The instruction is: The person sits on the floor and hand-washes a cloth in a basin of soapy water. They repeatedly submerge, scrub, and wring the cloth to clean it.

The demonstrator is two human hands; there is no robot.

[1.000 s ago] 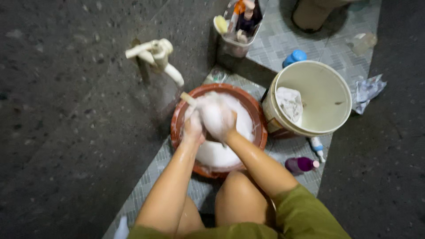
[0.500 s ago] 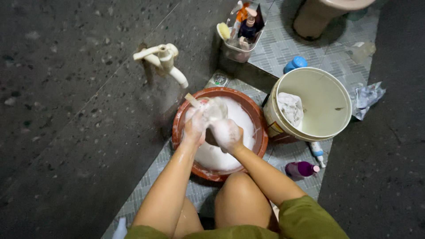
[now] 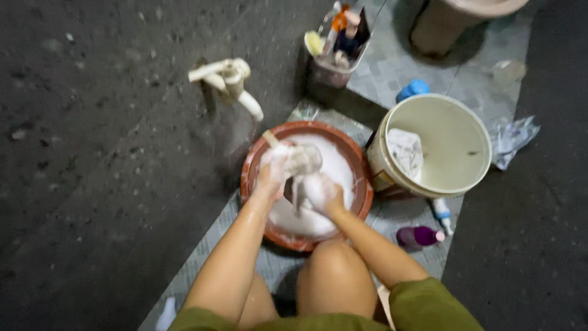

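Observation:
A round red-brown basin [image 3: 250, 173] full of white suds sits on the tiled floor between my knees. Both my hands are over it, coated in foam. My left hand [image 3: 271, 173] grips the upper part of a wet, soapy cloth [image 3: 298, 160]. My right hand [image 3: 321, 191] grips its lower part, close beside the left. A pale stick-like handle [image 3: 270, 138] pokes up at the basin's far left rim. The frame is blurred, so the finger positions are hard to make out.
A white tap [image 3: 228, 81] juts from the dark speckled wall on the left. A cream bucket [image 3: 456, 140] holding a white cloth stands to the right. A purple bottle [image 3: 418, 236], a blue-capped bottle [image 3: 413, 89] and a caddy of toiletries [image 3: 335, 46] lie around.
My right hand has moved down and toward me along the cloth, away from the left hand. The view has shifted slightly and grown blurrier.

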